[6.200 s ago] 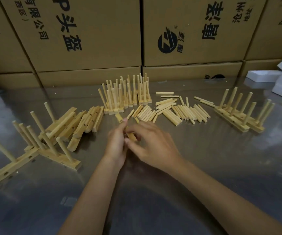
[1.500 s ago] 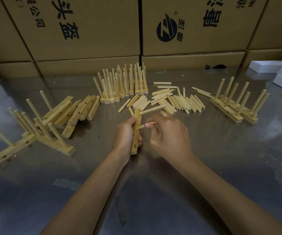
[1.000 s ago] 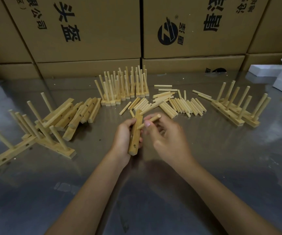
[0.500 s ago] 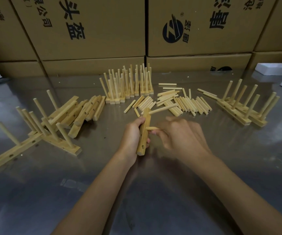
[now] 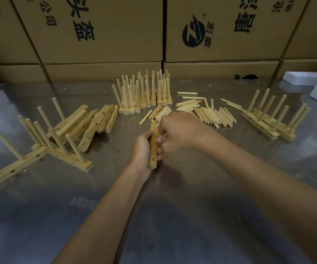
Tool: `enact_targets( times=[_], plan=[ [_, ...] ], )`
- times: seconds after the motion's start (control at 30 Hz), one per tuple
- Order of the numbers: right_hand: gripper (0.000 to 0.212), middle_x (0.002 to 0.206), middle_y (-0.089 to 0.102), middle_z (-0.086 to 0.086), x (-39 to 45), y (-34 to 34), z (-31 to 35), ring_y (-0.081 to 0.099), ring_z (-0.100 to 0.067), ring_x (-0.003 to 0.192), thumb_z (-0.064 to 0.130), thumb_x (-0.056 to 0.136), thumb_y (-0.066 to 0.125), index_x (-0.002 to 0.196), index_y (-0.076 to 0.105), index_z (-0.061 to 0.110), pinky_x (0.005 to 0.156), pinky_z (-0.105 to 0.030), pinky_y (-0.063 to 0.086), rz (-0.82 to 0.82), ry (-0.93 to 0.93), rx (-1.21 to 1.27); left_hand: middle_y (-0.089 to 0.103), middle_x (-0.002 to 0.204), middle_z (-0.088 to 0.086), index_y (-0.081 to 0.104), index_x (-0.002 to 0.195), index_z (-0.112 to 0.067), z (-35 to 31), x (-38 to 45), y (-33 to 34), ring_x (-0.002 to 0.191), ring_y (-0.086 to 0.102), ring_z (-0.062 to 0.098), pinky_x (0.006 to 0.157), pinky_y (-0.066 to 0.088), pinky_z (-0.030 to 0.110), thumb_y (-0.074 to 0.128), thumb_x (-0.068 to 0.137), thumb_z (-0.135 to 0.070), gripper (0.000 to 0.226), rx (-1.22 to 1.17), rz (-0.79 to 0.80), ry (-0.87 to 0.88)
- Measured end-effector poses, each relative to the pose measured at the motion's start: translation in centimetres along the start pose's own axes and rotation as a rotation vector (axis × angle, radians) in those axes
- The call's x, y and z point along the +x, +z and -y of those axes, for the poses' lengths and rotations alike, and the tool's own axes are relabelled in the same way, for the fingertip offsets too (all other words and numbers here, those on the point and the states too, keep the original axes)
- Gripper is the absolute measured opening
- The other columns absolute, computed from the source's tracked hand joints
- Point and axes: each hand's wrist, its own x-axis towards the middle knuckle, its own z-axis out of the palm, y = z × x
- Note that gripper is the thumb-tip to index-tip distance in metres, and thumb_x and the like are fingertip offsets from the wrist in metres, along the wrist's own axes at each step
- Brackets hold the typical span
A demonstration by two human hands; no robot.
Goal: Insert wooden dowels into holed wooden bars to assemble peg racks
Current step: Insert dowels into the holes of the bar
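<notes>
While the left hand (image 5: 144,149) clamps a holed wooden bar (image 5: 153,147) on end at the centre of the frame, the right hand (image 5: 180,133) closes over the bar's upper half, its fingers curled against the wood. Half a second earlier a short dowel showed between the right fingertips, laid sideways against the bar; now that dowel is hidden under the hand, and whether the hand holds it cannot be told. The likeliest reading is that the peg is being pressed into an upper hole, so this bar would be gaining a peg. One empty hole shows near the bar's lower end, so more pegs are needed here.

Around the hands, on the steel table (image 5: 173,216), the stock lies as it did a second ago. Loose dowels (image 5: 211,115) fan out just beyond the right hand, right of centre. Bare bars (image 5: 96,122) lean in a heap at mid-left. Finished peg racks (image 5: 146,96) stand in a tight row at upper centre, more racks (image 5: 270,121) sit at the right edge, and part-filled racks (image 5: 45,149) with open holes sprawl at the left. Cardboard cartons (image 5: 115,35) wall off the back of the frame.
</notes>
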Motion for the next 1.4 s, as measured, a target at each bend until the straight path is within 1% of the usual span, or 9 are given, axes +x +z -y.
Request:
enact_targets(
  times=[0.27,0.37,0.47,0.7,1.0,1.1,1.23,1.33,1.4],
  plan=[
    [0.026,0.067,0.056,0.003,1.2,-1.2,0.1,0.054,-0.020,0.070,0.039,0.085,0.064,0.068,0.061,0.019,0.054,-0.027,0.031,-0.016,0.069,0.041,0.047,0.053,0.000,0.056,0.076,-0.010,-0.2,0.1,0.1,0.038,0.040,0.011,0.033,0.030,0.019,0.034,0.102,-0.015,0.034,-0.068,0.000,0.054],
    [0.034,0.082,0.065,0.007,0.9,-2.4,-0.4,0.060,-0.016,0.077,0.056,0.093,0.050,0.096,0.070,0.029,0.065,-0.030,0.042,-0.367,0.107,0.079,0.050,0.057,0.004,0.058,0.084,-0.007,-0.6,0.3,-0.4,0.040,0.042,0.011,0.034,0.032,0.019,0.032,0.102,-0.016,0.033,-0.149,-0.027,0.033],
    [0.031,0.067,0.063,0.009,0.4,-2.8,-1.7,0.057,-0.011,0.059,0.042,0.095,0.045,0.078,0.064,0.024,0.052,-0.021,0.030,-0.746,0.255,0.278,0.051,0.064,0.004,0.057,0.106,-0.004,-1.3,0.9,-1.5,0.042,0.044,0.011,0.034,0.035,0.021,0.033,0.103,-0.018,0.028,-0.283,-0.077,0.014],
    [0.025,0.099,0.069,-0.001,2.9,5.2,-2.0,0.063,-0.025,0.099,0.040,0.093,0.052,0.098,0.067,0.020,0.081,-0.034,0.051,-0.083,0.502,0.359,0.048,0.063,0.003,0.056,0.133,0.001,-1.6,1.5,-2.2,0.044,0.041,0.011,0.034,0.032,0.021,0.033,0.105,-0.029,0.047,-0.331,-0.038,0.011],
    [0.015,0.095,0.057,0.000,4.2,6.7,-1.0,0.059,-0.026,0.102,0.033,0.095,0.052,0.094,0.054,0.018,0.073,-0.032,0.039,-0.027,0.507,0.366,0.048,0.060,0.001,0.059,0.121,-0.005,-1.4,1.6,-2.2,0.044,0.042,0.009,0.037,0.034,0.019,0.039,0.104,-0.029,0.035,-0.266,-0.120,0.038],
    [0.008,0.098,0.065,-0.004,1.9,5.9,-1.7,0.061,-0.026,0.096,0.018,0.095,0.049,0.103,0.052,0.017,0.076,-0.036,0.046,-0.171,0.504,0.651,0.047,0.061,-0.001,0.058,0.115,-0.009,-1.4,1.5,-2.1,0.044,0.041,0.008,0.037,0.034,0.019,0.041,0.104,-0.031,0.030,-0.242,-0.125,0.043],
    [0.037,0.087,0.059,-0.005,-0.5,3.8,-1.2,0.056,-0.016,0.070,0.003,0.097,0.037,0.114,0.050,0.033,0.064,-0.030,0.043,-0.423,0.335,0.882,0.042,0.062,-0.003,0.054,0.105,-0.015,-1.2,1.0,-1.7,0.048,0.036,0.007,0.037,0.030,0.018,0.043,0.104,-0.036,0.023,-0.144,-0.085,0.051],
    [0.023,0.104,0.051,0.009,-0.3,1.9,0.1,0.054,0.004,0.085,0.023,0.100,0.043,0.106,0.062,0.035,0.069,-0.018,0.040,-0.420,0.285,0.924,0.038,0.064,-0.003,0.051,0.098,-0.018,-1.1,0.6,-1.4,0.049,0.033,0.007,0.037,0.029,0.017,0.043,0.105,-0.039,0.023,-0.073,-0.051,0.061],
    [0.030,0.109,0.051,0.007,0.5,1.1,1.4,0.055,-0.004,0.098,0.053,0.094,0.049,0.106,0.063,0.030,0.077,-0.024,0.041,-0.343,0.245,0.826,0.042,0.076,0.006,0.055,0.107,-0.017,-1.2,0.1,-1.0,0.057,0.036,0.008,0.046,0.031,0.020,0.040,0.106,-0.042,0.029,-0.009,0.004,0.112]
  ],
)
